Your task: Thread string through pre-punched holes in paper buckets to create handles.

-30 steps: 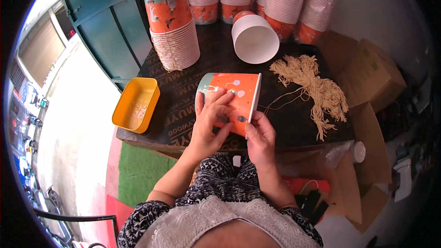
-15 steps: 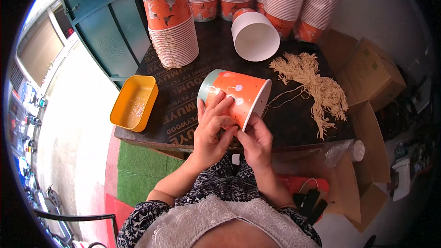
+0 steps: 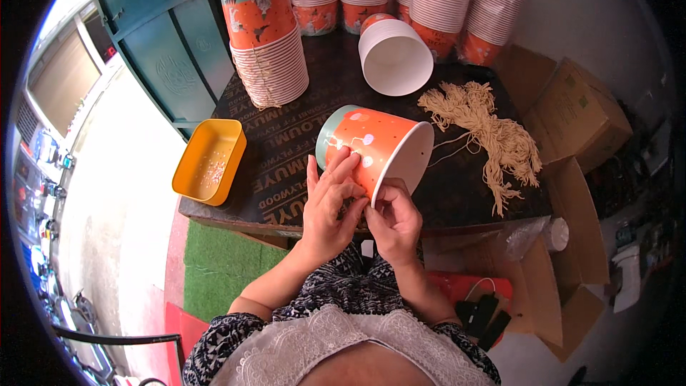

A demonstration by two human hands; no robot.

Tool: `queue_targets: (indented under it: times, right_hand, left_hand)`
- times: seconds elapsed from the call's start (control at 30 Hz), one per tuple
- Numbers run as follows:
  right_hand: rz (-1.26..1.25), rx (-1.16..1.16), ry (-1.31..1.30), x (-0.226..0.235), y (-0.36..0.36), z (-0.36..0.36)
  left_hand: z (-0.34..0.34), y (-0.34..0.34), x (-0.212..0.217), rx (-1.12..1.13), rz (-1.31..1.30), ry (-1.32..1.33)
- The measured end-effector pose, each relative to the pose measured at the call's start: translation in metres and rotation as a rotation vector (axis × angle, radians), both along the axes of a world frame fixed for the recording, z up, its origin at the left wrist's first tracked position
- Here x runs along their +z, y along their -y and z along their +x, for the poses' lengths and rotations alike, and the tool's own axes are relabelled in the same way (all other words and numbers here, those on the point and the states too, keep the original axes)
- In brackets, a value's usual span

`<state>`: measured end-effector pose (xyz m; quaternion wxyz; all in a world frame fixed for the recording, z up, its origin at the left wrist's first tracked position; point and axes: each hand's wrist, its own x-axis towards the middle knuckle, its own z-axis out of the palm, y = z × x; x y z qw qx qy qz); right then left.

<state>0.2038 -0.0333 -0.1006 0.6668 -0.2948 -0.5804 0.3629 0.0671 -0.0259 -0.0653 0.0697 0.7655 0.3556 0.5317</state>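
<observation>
I hold an orange paper bucket (image 3: 379, 136) tilted on its side above the front of the table, its teal base to the left and its white opening facing right. My left hand (image 3: 332, 196) rests its fingers along the outer wall, with the thumb near the rim. At the lower rim, my right hand (image 3: 393, 218) pinches the edge, some fingers reaching inside the opening. What lies between the fingertips is too small to make out. A pale string (image 3: 450, 144) runs from near the bucket's opening to a bundle of cream strings (image 3: 493, 136) on the right.
A yellow plastic box (image 3: 209, 161) with small pale bits stands at the table's left edge. Behind it rises a stack of paper buckets (image 3: 268, 64). Another bucket (image 3: 396, 57) lies on its side; bagged stacks (image 3: 443, 0) line the back. Cardboard boxes (image 3: 582, 114) stand right.
The bucket has shifted slightly right and turned, so more of its white inside shows. My right fingers have moved a little lower and left along the rim.
</observation>
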Motion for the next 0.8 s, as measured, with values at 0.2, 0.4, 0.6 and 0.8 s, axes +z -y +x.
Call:
queue_targets:
  times: [0.2,0.4,0.6,0.8]
  right_hand:
    - [-0.002,0.000,-0.021,-0.0004,0.0011,0.0022]
    - [0.018,-0.035,0.010,-0.0049,0.0010,0.0011]
    - [0.004,-0.040,-0.009,-0.0064,0.0036,0.0003]
    - [0.001,-0.044,0.000,-0.0040,0.0055,0.0027]
  left_hand:
    - [-0.0001,-0.0020,0.0003,-0.012,0.040,-0.052]
    - [0.0013,-0.0031,-0.0025,-0.023,0.023,-0.025]
    - [0.0013,-0.0057,-0.0054,-0.027,0.082,-0.021]
    - [0.0034,-0.0081,-0.0080,-0.032,0.112,-0.024]
